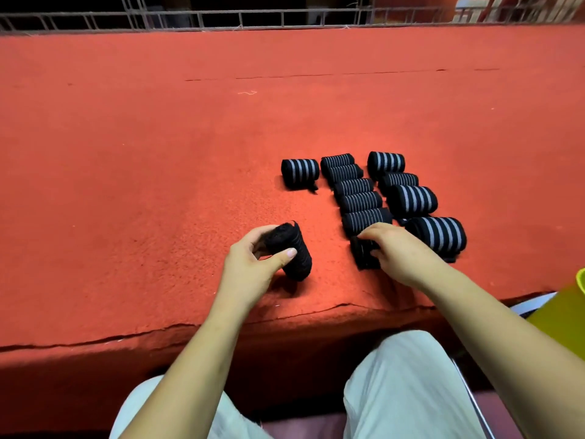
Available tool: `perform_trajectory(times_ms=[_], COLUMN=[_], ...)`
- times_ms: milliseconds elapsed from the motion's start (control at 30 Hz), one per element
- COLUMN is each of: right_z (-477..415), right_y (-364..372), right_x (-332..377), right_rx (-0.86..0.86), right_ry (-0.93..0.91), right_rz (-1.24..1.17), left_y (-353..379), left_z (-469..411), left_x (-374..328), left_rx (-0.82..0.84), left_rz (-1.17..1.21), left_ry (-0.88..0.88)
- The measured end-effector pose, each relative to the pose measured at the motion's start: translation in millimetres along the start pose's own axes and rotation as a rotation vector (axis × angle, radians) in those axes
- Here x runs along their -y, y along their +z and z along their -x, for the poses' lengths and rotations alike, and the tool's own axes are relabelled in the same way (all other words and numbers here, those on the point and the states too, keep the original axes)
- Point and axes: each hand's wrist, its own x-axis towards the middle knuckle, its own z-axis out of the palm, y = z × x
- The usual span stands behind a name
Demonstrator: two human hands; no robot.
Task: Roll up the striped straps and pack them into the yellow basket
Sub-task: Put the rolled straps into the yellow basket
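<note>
Several rolled black straps with grey stripes [361, 201] lie in rows on the red felt table [158, 153]. My left hand [253, 264] grips one dark rolled strap [294, 255], lifted and tilted just above the felt. My right hand [395, 251] holds another dark roll [364, 255] at the near end of the middle row, its fingers curled over it. One roll with wide stripes [300, 172] lies apart on the left. The yellow basket [566, 315] shows only partly at the right edge, below the table's level.
The table's front edge [221, 324] runs close to my lap. A metal railing [221, 20] borders the far side. A chair frame [474, 407] shows by my right leg. A short thread [247, 92] lies on the felt farther back.
</note>
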Motion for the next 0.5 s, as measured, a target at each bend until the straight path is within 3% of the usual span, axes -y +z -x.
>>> perform_trajectory(times_ms=[300, 433, 500], right_z=[-28.7, -15.2, -2.0], right_y=[-17.2, -20.0, -22.7], right_x=[17.1, 23.6, 21.8], right_rx=[0.274, 0.314, 0.231], right_ry=[-0.060, 0.010, 0.016], right_rz=[0.468, 0.384, 0.293], left_y=[11.4, 11.0, 10.1], left_z=[9.3, 19.5, 24.7], left_x=[-3.0, -12.8, -19.5], left_rx=[0.039, 0.071, 0.086], left_rz=[-0.050, -0.071, -0.093], left_ry=[0.015, 0.048, 0.066])
